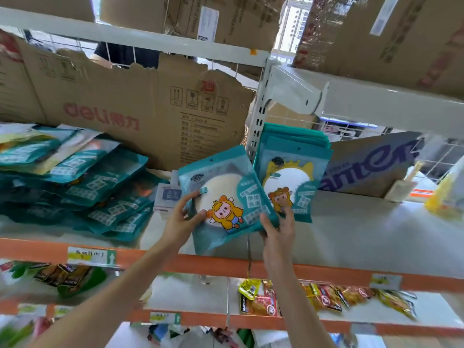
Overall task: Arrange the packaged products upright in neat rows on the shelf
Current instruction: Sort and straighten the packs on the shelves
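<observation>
Brown corrugated cardboard fills the back of the scene: a torn box [140, 101] printed with red lettering stands behind the goods, and more cartons [391, 33] sit on the level above. Below them runs the white shelf [351, 229] with its orange front rail [326, 273], carrying paper price tags. On the shelf's left part lies a slumped pile of teal packets [82, 182], flat and overlapping, backs up. Near the white upright post, a row of the same teal packets [292, 169] stands upright, faces forward, leaning against a grey-purple printed carton [369, 164]. In front of that row, one teal packet [226, 199], showing a cartoon child in a yellow hood, is held tilted above the shelf's front edge. The left hand [184, 217] pinches its left edge, thumb on the front. The right hand [278, 227] grips its lower right corner, one finger raised against the front packet of the standing row. Snack bags [324, 297] lie on the lower shelf.
</observation>
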`<action>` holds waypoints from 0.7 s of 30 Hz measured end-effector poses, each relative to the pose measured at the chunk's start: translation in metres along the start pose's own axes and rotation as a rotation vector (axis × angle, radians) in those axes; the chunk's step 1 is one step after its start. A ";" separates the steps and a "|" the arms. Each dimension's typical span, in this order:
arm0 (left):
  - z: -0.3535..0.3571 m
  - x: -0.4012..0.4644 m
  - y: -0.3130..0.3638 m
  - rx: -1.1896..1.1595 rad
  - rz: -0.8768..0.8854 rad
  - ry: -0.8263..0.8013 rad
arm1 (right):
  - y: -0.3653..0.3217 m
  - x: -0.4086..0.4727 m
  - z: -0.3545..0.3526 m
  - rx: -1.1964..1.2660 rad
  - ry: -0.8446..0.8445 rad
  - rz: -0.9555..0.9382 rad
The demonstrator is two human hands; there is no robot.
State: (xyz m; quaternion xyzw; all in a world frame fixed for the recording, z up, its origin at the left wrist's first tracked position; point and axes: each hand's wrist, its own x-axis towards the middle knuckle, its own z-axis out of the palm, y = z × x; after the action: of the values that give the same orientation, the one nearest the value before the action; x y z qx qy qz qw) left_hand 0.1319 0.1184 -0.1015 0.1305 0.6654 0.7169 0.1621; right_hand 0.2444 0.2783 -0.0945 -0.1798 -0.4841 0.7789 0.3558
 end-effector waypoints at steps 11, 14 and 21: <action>0.019 0.003 0.011 0.284 0.199 -0.127 | -0.018 0.043 -0.050 -0.502 -0.264 0.044; 0.045 0.015 0.016 0.325 0.230 -0.135 | -0.027 0.061 -0.065 -0.538 -0.310 0.022; 0.111 0.046 0.011 0.477 0.273 -0.230 | -0.050 0.111 -0.114 -0.490 -0.263 -0.053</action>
State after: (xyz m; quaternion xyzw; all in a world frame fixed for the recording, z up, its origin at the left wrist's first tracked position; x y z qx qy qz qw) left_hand 0.1335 0.2374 -0.0825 0.3335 0.7687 0.5359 0.1034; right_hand 0.2588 0.4442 -0.0963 -0.1453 -0.7046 0.6457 0.2560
